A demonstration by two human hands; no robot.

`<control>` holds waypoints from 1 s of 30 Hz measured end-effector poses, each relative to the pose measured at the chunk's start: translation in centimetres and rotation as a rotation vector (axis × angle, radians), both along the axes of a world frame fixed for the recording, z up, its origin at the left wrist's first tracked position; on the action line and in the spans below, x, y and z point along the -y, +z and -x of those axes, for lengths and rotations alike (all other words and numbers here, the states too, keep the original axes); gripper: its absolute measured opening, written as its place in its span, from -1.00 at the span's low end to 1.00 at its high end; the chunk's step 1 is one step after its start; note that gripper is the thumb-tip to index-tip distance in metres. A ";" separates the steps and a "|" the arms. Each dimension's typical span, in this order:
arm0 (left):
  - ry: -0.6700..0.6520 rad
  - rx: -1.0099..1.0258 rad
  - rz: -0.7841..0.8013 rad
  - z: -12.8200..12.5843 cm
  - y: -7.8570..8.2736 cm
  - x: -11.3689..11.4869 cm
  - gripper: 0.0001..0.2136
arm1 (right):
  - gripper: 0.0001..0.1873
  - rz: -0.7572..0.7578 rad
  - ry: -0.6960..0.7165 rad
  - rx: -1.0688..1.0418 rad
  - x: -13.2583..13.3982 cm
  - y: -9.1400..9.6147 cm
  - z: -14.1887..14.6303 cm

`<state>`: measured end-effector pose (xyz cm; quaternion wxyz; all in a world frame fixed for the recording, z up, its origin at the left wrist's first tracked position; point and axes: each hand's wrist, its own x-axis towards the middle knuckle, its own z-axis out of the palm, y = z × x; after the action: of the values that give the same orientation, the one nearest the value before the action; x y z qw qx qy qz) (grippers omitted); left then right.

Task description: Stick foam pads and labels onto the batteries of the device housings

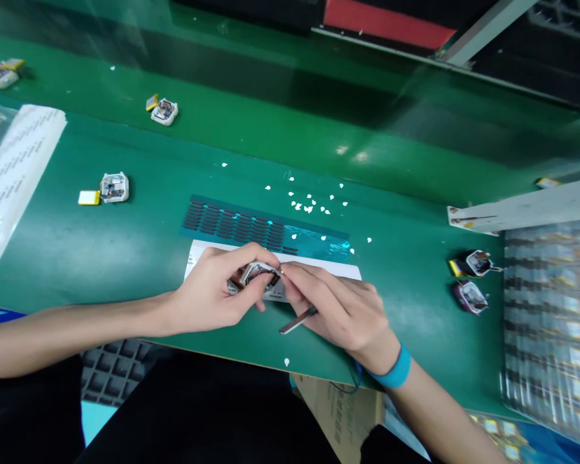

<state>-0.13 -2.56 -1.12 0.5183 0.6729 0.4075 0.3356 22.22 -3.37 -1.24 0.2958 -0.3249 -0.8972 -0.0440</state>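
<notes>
My left hand is closed around a small white smartwatch case with its electronics exposed. The thumb lies across the opening. My right hand has its thumb and forefinger pinched together at the case's right edge. Out of that palm sticks the flat metal end of a pair of tweezers; their tips are hidden by the fingers. Beneath both hands lies a white printed sheet. Just beyond it is a blue film strip bearing rows of dark oblong pieces.
Small white tabs are scattered over the green bench. Open cases with yellow batteries lie left, including one case. A dark case and a purplish case sit beside stacked clear trays on the right.
</notes>
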 end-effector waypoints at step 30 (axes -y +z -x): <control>-0.015 0.173 0.381 0.0 1.0 -0.8 -0.90 | -0.30 0.053 -0.282 0.015 -2.8 0.6 -1.3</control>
<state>-0.09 -1.72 -0.16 0.6718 0.5342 0.4125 0.3052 23.53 -0.60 -0.60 0.2710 -0.4553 -0.8456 -0.0640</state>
